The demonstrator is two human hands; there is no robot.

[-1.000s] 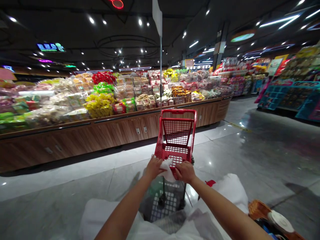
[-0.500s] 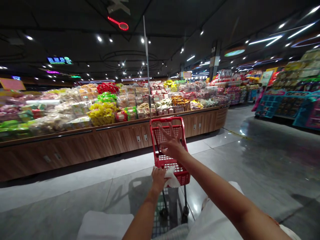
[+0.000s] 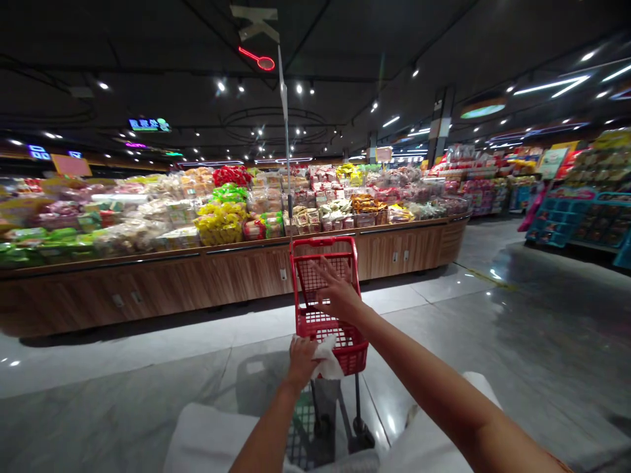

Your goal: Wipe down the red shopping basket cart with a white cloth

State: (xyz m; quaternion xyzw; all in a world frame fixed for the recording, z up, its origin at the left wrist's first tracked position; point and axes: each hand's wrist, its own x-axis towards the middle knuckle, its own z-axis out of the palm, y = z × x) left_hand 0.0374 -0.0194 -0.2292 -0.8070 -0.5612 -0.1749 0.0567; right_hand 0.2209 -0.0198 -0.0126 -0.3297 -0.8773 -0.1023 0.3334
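Red shopping cart stands at lower centre of the frame on the grey tiled floor, its thin pole rising toward the top centre. Left hand, grip closed around a white cloth, presses it on the cart's near rim. Right hand hovers over the basket, grip fully open, fingers spread, holding nothing; contact with the mesh cannot be told. Beyond the cart, across left and centre, a long wooden desk carries heaped packaged snacks.
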